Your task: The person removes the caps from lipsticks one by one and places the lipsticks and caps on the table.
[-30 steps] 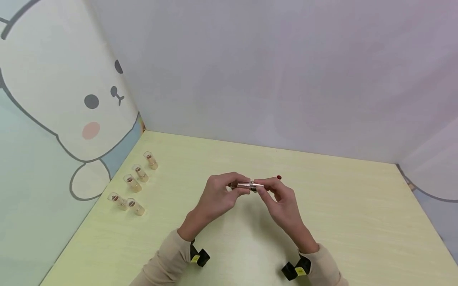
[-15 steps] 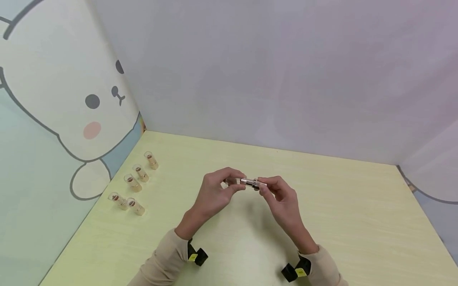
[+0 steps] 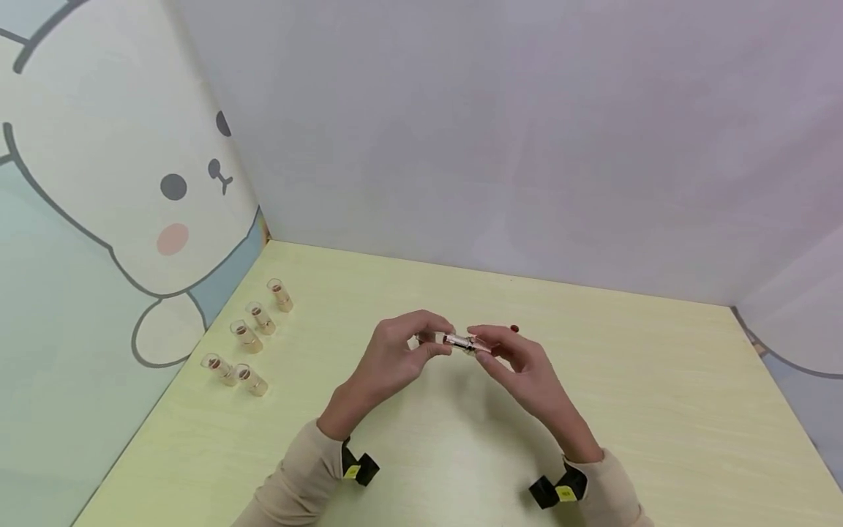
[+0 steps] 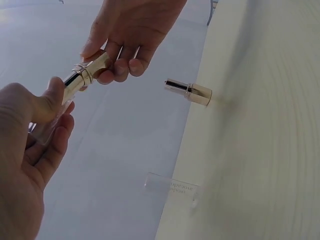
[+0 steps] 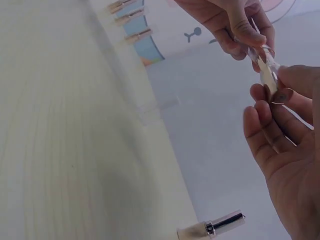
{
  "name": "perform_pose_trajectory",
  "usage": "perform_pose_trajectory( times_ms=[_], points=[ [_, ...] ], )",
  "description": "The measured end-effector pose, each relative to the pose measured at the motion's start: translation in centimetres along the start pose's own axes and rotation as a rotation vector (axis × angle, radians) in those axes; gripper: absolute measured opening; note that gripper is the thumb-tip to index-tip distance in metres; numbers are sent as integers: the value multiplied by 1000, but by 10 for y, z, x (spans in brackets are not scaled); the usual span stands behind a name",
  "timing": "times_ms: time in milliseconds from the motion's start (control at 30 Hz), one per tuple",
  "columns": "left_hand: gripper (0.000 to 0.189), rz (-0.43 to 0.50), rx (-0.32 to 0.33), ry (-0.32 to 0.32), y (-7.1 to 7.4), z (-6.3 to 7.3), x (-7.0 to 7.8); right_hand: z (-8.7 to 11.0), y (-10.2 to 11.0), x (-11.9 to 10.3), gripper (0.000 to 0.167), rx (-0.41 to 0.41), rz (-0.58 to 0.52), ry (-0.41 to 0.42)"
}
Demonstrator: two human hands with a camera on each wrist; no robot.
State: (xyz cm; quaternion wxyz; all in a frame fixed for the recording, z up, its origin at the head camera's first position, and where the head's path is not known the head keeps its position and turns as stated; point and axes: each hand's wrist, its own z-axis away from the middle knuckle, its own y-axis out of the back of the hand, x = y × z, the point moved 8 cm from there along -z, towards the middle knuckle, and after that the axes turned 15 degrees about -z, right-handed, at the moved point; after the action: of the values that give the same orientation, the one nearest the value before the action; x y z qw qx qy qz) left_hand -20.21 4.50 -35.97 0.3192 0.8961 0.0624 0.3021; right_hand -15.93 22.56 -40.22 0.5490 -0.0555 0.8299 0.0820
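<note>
Over the middle of the table, both hands hold a gold-coloured lipstick [image 3: 461,342] lying nearly level. My left hand [image 3: 402,355] pinches its end on the left, together with a clear cap [image 4: 46,127] that shows between the fingers. How far the cap sits over the tube is partly hidden by those fingers. My right hand [image 3: 530,369] pinches the gold base [image 4: 98,62] with thumb and fingertips. Behind that hand, an uncapped lipstick [image 4: 192,92] stands upright; only its dark red tip [image 3: 514,329] shows in the head view.
A loose clear cap [image 4: 172,187] with printed lettering stands on the table. Several capped lipsticks [image 3: 245,337] stand upright along the table's left side. Pale walls [image 3: 494,146] close off the back and left of the yellowish table [image 3: 658,410].
My right wrist has swung slightly outward, and the right fingers have shifted on the base. The left hand has moved slightly left. The red tip, hidden half a second ago, shows again.
</note>
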Motion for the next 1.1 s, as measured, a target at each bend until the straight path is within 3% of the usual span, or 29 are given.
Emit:
perform_pose_trajectory(
  times_ms=[133,333,667,833,1100],
  points=[
    [24,-27,-62,-62,0,0,5,-1,-5,1,32,-109,50,-47],
    [23,-75,-108,-116,2,1,7,-1,-8,0,29,-153,137,-60],
    [26,-92,-124,-94,6,1,6,-1,-7,5,25,-164,207,-120],
    [25,-112,-116,-78,12,0,3,0,-5,11,25,-148,153,-108],
    [23,-108,-64,-77,25,-3,0,-1,-2,19,24,-72,-21,-109]
  ],
)
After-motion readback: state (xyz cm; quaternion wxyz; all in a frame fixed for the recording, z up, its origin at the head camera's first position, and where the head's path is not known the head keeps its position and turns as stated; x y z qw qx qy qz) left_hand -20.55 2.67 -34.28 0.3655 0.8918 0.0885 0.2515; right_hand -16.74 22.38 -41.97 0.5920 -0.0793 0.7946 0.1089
